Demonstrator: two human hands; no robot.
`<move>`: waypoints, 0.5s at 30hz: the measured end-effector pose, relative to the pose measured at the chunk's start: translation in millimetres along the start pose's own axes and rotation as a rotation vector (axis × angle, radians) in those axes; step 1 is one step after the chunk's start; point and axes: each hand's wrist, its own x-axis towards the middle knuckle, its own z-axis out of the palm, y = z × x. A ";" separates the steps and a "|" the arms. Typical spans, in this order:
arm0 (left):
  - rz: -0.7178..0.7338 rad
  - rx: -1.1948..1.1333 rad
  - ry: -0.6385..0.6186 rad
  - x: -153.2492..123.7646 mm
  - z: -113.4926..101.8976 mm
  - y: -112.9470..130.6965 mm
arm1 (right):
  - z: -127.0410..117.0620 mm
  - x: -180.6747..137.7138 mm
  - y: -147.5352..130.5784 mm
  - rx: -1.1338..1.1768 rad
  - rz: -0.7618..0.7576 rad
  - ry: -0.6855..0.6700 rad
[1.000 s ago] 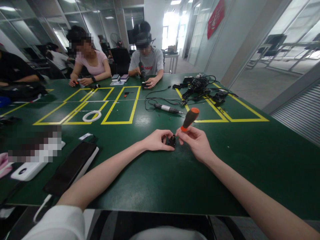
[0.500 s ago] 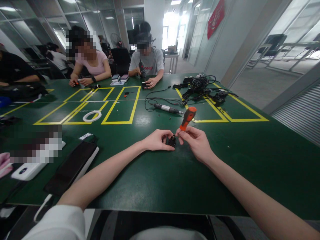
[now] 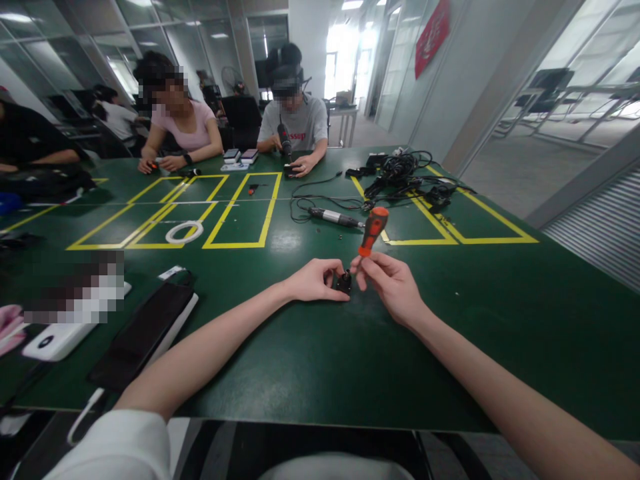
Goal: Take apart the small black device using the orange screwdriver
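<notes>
My left hand [image 3: 314, 280] is closed on a small black part [image 3: 343, 281] that rests on the green table [image 3: 320, 360]. My right hand [image 3: 393, 285] pinches a screwdriver with an orange and black handle [image 3: 373, 231]. The handle stands nearly upright, tilted slightly right, with its tip down at the black part. The shaft is mostly hidden by my fingers.
An electric screwdriver [image 3: 333, 217] with its cable lies beyond my hands. A tangle of black cables [image 3: 403, 172] sits at the far right. A white ring [image 3: 183, 232] lies in yellow-taped boxes. A black pouch [image 3: 143, 336] and white device [image 3: 53, 341] are at left. Two people sit across the table.
The screwdriver handle has swung from leaning right to more upright and shifted slightly left. My left hand and the black part have stayed in place.
</notes>
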 end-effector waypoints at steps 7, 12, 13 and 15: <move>-0.011 0.004 0.005 0.0 0.4 0.9 | 1.2 -1.1 -0.7 0.043 -0.003 -0.010; 0.015 0.005 -0.001 0.0 -0.4 0.8 | -0.3 0.3 0.7 -0.049 -0.012 0.010; 0.021 0.002 -0.003 0.1 -0.4 0.5 | -0.4 0.2 0.7 -0.048 -0.011 -0.003; 0.024 -0.006 -0.006 0.5 -0.3 0.0 | 0.1 -0.4 0.3 -0.029 -0.007 -0.036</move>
